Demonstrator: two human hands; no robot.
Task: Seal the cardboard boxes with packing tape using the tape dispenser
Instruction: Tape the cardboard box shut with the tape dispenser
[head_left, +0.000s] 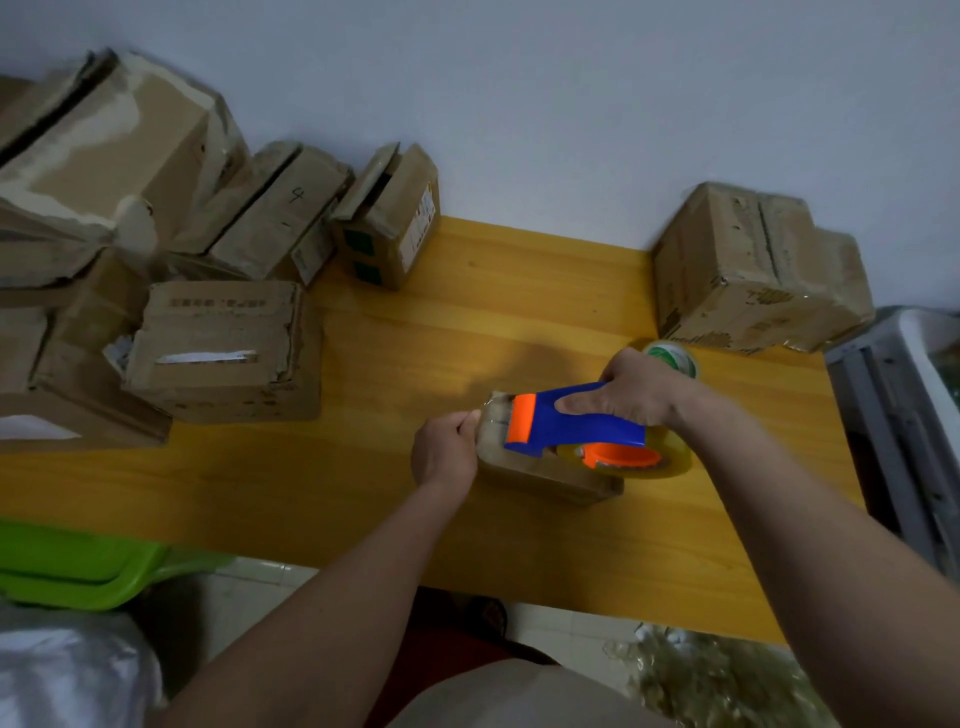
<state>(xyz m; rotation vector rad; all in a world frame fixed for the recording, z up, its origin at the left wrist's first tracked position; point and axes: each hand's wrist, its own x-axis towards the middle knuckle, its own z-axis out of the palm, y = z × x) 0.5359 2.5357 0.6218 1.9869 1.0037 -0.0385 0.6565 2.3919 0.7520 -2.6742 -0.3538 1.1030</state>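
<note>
Both forearms reach in from the bottom of the view toward a small cardboard box (540, 467) lying flat on the yellow wooden table (363, 467), a little right of the middle. Curled against the box's left end, the left hand (445, 451) steadies it, fingers closed on the edge where clear tape already shines. Over the top of the box, the right hand (634, 389) is wrapped firmly round the blue handle of the tape dispenser (576, 421), whose orange blade end sits at the box's left edge while its roll of clear tape (670, 460) hangs past the right end. A spare roll with a green label (672, 358) lies just behind that hand. Worn boxes (156, 260) are heaped along the left side of the table, and one more box (753, 270) stands at the far right corner against the wall. The small box looks light and fairly stiff, yet its skin of glossy tape probably makes it slippery, so it could skate under the pull of the dispenser; pressing down on an end or gripping both short sides seems the sound hold. The dispenser is rigid plastic, best taken by the handle, well back from the toothed cutter. Tape itself is thin and clingy, likely to fold on itself if slack.
</note>
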